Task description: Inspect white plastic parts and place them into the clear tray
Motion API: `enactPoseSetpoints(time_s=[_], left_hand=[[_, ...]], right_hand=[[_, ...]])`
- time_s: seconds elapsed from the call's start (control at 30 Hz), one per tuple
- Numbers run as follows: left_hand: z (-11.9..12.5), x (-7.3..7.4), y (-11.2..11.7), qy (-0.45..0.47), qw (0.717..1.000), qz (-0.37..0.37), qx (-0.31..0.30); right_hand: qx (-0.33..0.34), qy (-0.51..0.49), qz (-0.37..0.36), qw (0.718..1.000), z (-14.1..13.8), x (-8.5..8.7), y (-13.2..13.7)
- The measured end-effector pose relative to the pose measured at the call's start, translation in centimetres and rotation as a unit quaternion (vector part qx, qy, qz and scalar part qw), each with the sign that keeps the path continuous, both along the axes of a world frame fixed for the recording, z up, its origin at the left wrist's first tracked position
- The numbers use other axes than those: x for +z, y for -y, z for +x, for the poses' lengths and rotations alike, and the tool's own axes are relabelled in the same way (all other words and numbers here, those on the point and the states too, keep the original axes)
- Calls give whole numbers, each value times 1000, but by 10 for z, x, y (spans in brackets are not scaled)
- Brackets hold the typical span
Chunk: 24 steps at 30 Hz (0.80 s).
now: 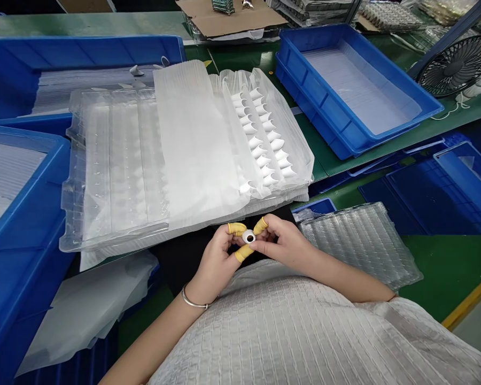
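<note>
Green workbench [84,25], white piece [246,233] pinched between both hands [216,262] [286,243]

Smooth white piece [247,232] — matt paper sheet [198,141], glossy clear-plastic tray [361,246], shiny metal bangle [193,304]

A black fan [457,67] stands near a blue bin [320,109], brown cardboard [236,22] farther left.

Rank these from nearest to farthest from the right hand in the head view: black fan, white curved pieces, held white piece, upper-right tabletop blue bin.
1. Held white piece: touching the right hand.
2. White curved pieces: in rows just beyond.
3. Blue bin: farther, to the right.
4. Black fan: farthest, past the bin.
</note>
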<state>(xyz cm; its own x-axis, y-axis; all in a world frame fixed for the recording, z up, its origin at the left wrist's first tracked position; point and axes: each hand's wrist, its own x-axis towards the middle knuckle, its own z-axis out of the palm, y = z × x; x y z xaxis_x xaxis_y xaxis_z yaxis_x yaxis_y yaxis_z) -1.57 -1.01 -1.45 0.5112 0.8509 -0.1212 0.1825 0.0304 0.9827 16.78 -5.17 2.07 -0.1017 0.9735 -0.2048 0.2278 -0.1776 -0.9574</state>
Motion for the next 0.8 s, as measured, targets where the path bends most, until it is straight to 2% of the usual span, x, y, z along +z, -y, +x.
enactPoseSetpoints(time_s=[0.3, 0.47, 0.8], left_hand=[[-2, 1, -4, -5, 997, -15, -79], [0, 3, -4, 30, 994, -49, -95], [3, 3, -5, 71, 989, -83, -104]], right_hand=[[3, 93, 0, 996, -1, 4, 0], [12, 140, 11, 990, -1, 9, -1], [10, 153, 9, 988, -2, 10, -1]])
